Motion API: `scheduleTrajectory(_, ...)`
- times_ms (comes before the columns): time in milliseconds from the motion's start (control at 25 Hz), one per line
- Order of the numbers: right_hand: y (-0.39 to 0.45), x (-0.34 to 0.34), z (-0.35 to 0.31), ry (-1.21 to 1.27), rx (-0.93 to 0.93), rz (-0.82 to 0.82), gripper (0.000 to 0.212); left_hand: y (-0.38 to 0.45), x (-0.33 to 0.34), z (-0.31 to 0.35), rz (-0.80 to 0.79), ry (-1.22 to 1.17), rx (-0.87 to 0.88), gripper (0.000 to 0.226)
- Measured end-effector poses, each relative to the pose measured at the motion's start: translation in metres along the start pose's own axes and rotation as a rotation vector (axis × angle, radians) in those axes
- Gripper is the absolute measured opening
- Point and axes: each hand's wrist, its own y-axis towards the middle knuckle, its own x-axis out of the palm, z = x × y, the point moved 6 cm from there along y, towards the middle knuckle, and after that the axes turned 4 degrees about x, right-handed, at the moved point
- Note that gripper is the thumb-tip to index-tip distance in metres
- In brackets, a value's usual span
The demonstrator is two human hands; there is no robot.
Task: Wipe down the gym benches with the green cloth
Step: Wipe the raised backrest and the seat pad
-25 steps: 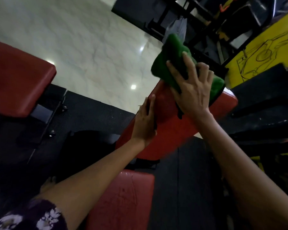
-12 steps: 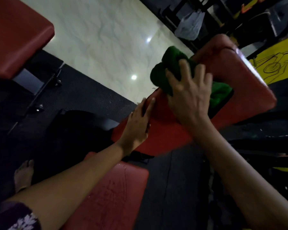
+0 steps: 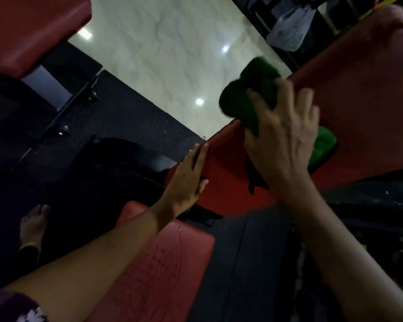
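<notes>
Green cloth [image 3: 247,94] bunched under spread right hand [image 3: 282,145] on tilted red bench pad [image 3: 358,101] — flat left hand [image 3: 186,180] steadies it — loose folds could slip off the edge

The cloth [image 3: 249,98] was deep green against the red backrest pad [image 3: 358,94]; the seat pad [image 3: 154,270] below that backrest was the same red, marked with fine darker scratch lines. Left of the backrest the floor [image 3: 172,54] was pale, marble-veined; the mat [image 3: 126,112] was black and dotted; the sleeve [image 3: 14,307] was dark with white flowers.
</notes>
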Motion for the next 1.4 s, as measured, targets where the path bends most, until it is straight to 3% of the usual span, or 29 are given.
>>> scheduleTrajectory(120, 0.001, -0.002, 0.009, -0.074, 0.135, 0.11, 0.038, 0.006, -0.002, -0.006, 0.004, -0.002, -0.042, 0.097)
scheduleTrajectory(280, -0.061, 0.048, -0.059, -0.023, -0.086, -0.087, 0.037, -0.006, 0.005, -0.015, -0.023, 0.012, 0.01, 0.076)
scheduleTrajectory(360, -0.062, 0.048, -0.058, 0.019, -0.089, -0.106, 0.039, -0.012, 0.01, -0.022, -0.056, 0.005, -0.012, 0.073)
scheduleTrajectory(480, -0.038, 0.023, -0.021, -0.043, 0.105, 0.123, 0.039, -0.019, 0.008, -0.034, -0.035, -0.031, -0.116, 0.078)
scheduleTrajectory(560, -0.043, 0.027, -0.024, -0.085, 0.152, 0.157, 0.036, -0.028, 0.009, -0.044, -0.06, -0.043, -0.151, 0.078)
scheduleTrajectory(760, -0.094, 0.078, -0.098, -0.057, -0.163, -0.125, 0.031, -0.051, 0.014, -0.059, -0.137, 0.011, -0.125, 0.076)
scheduleTrajectory(920, -0.071, 0.055, -0.056, -0.036, 0.104, 0.119, 0.036, -0.049, 0.014, -0.066, -0.208, 0.005, -0.123, 0.072)
scheduleTrajectory(1000, -0.078, 0.061, -0.062, -0.076, 0.114, 0.14, 0.034, -0.051, 0.013, -0.076, -0.22, -0.014, -0.196, 0.063)
scheduleTrajectory(1160, -0.12, 0.098, -0.123, -0.059, -0.121, -0.09, 0.03, -0.058, 0.026, -0.088, -0.331, 0.07, -0.174, 0.064)
scheduleTrajectory(1240, -0.118, 0.101, -0.129, -0.045, -0.141, -0.158, 0.034, -0.058, 0.026, -0.091, -0.362, 0.149, -0.146, 0.064)
scheduleTrajectory(1400, -0.094, 0.083, -0.093, -0.011, 0.094, 0.071, 0.037, -0.063, 0.022, -0.092, -0.392, 0.232, -0.06, 0.075)
